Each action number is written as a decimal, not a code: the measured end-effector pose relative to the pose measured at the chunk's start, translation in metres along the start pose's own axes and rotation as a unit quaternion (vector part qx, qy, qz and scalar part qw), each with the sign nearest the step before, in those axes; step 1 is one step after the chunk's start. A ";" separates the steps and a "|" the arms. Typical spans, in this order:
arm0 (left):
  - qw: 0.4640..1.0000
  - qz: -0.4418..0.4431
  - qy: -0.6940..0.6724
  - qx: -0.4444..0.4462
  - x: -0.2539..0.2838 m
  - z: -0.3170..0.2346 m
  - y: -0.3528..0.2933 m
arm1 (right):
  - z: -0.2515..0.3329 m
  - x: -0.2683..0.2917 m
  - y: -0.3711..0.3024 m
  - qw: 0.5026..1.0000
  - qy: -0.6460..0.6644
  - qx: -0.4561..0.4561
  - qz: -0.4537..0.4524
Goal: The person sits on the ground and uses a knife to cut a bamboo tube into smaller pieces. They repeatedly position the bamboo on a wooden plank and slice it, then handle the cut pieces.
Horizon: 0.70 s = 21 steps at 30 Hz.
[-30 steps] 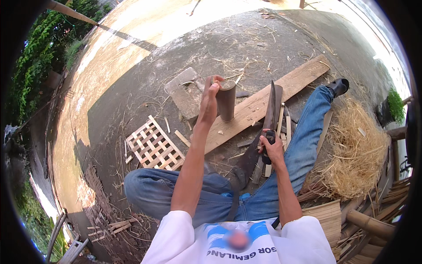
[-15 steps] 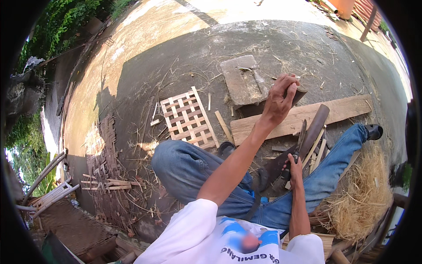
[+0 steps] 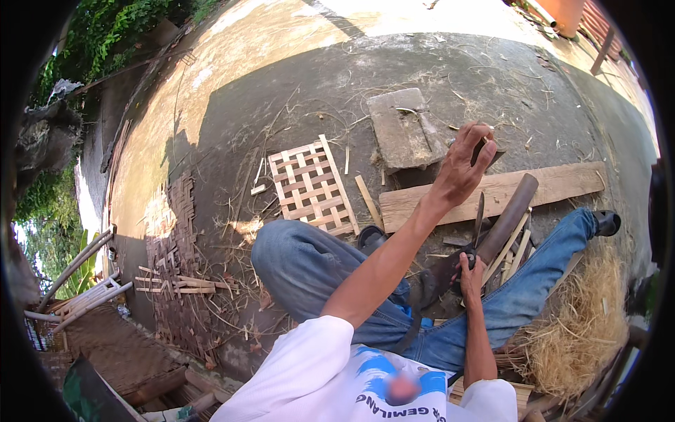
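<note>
Nearest, the right hand (image 3: 470, 271) is wrapped shut around the handle of a machete (image 3: 478, 219), its blade pointing up and away between the knees. Judging by its look, the blade is stiff, sharp steel, best held well back on the handle as it is here.

Just beside it a bamboo tube (image 3: 509, 216) leans against the wooden plank (image 3: 492, 197); it is probably light, rigid and smooth (it could roll), so it is best taken around its middle.

Farther out, the left hand (image 3: 460, 165) is raised above the plank, its fingers (image 3: 472, 137) curled on a small dark piece (image 3: 485, 149) I cannot identify. Beyond lie a flat stone slab (image 3: 402, 130) and a woven lattice panel (image 3: 309, 184).

A second ago the left hand held the tube upright; now the tube rests apart from it.
</note>
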<state>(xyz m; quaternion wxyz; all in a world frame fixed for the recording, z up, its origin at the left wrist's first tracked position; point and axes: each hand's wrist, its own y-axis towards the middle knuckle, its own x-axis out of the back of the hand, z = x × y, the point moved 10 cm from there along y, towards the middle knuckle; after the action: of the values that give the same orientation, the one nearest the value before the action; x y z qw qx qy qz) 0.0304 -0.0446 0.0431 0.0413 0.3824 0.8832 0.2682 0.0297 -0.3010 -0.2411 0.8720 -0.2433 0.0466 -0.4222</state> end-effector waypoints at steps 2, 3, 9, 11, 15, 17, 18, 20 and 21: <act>1.000 0.007 0.000 0.009 0.001 0.001 0.000 | 0.001 -0.002 -0.002 1.000 0.000 -0.006 -0.007; 1.000 0.013 -0.003 0.011 0.001 0.001 0.001 | 0.002 -0.001 -0.002 1.000 -0.002 -0.016 -0.009; 0.996 0.020 0.080 -0.017 -0.010 0.004 0.003 | -0.007 0.013 0.014 0.998 -0.016 -0.048 -0.024; 0.993 -0.004 0.117 -0.011 -0.002 0.010 -0.001 | 0.025 0.004 0.009 0.998 0.027 -0.041 -0.026; 0.994 -0.001 0.111 -0.010 -0.012 0.012 0.004 | 0.105 0.044 0.014 0.956 0.024 0.224 -0.187; 0.994 0.001 0.113 -0.009 -0.013 0.012 0.005 | 0.152 0.058 0.016 0.914 0.011 0.316 -0.253; 0.993 0.000 0.116 -0.006 -0.012 0.014 0.004 | 0.179 0.061 0.016 0.894 0.003 0.354 -0.276; 0.992 -0.004 0.127 -0.003 -0.007 0.014 0.003 | 0.216 0.058 0.029 0.885 -0.024 0.386 -0.259; 0.992 -0.011 0.125 -0.008 -0.005 0.012 0.003 | 0.225 0.055 0.037 0.866 -0.051 0.418 -0.269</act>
<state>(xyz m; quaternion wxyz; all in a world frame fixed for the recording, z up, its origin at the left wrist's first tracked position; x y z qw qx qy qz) 0.0390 -0.0416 0.0336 -0.0637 0.3355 0.8835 0.3206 0.1562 -0.2366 -0.0537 0.7458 0.1199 -0.2459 -0.6074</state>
